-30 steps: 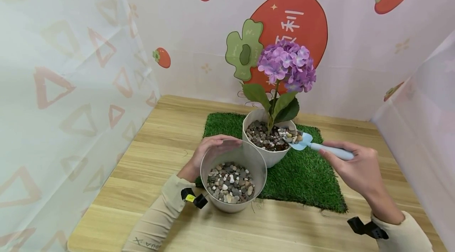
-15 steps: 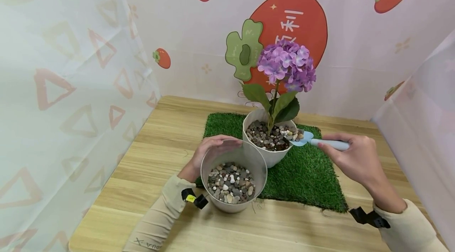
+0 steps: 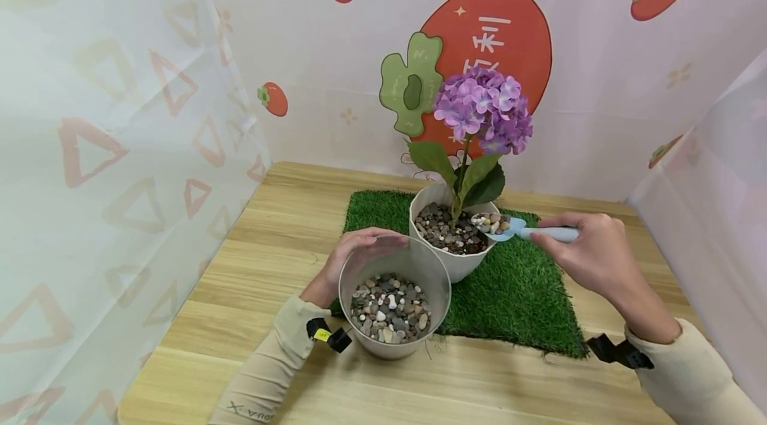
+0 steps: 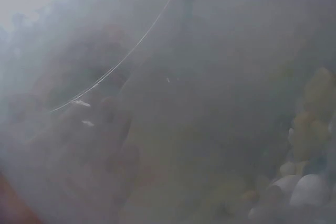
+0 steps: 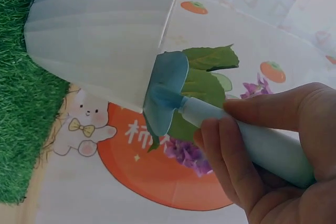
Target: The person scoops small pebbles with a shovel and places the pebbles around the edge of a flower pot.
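Observation:
My right hand grips the handle of a light blue hand trowel, its blade loaded with pebbles. The blade reaches over the right rim of a white flower pot. A purple hydrangea stands upright in that pot, with small stones and dark soil around its stem. My left hand holds the far left side of a translucent plastic bucket, part filled with pebbles. The right wrist view shows fingers and thumb around the trowel handle; the left wrist view is hazy, with stones lower right.
A green artificial grass mat lies under the pot on a wooden table. Printed cloth hangs behind the table and at both sides. The bucket stands just in front of the pot, to its left.
My right hand has moved slightly up and left, bringing the trowel handle nearer level and the loaded blade slightly further over the pot. The left hand and bucket stay in place.

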Demonstrator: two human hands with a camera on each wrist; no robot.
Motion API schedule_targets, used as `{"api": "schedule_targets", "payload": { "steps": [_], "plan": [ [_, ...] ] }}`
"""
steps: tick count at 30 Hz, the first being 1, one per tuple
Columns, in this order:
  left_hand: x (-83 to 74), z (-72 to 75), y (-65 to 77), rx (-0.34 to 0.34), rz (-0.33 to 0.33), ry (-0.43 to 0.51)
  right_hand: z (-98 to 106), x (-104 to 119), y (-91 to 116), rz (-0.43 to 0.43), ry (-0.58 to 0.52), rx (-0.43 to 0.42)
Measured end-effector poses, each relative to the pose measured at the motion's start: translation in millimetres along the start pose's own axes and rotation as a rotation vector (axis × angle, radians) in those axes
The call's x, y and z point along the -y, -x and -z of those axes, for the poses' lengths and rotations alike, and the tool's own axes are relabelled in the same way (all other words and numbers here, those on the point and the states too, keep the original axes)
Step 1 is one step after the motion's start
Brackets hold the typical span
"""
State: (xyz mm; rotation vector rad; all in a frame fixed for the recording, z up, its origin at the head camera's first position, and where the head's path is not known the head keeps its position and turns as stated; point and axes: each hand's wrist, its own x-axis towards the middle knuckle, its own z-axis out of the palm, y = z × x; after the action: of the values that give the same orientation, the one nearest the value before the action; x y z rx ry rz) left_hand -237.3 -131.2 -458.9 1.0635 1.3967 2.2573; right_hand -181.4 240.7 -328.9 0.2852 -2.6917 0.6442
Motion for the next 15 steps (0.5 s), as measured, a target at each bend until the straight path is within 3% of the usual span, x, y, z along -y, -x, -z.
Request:
{"api": "schedule_targets", "payload": {
  "steps": [15],
  "plan": [
    [-1.6, -1.5, 0.1, -0.014, 0.010, -0.012, -5, 15, -23, 0.017, -0.032, 0.131]
  ]
}}
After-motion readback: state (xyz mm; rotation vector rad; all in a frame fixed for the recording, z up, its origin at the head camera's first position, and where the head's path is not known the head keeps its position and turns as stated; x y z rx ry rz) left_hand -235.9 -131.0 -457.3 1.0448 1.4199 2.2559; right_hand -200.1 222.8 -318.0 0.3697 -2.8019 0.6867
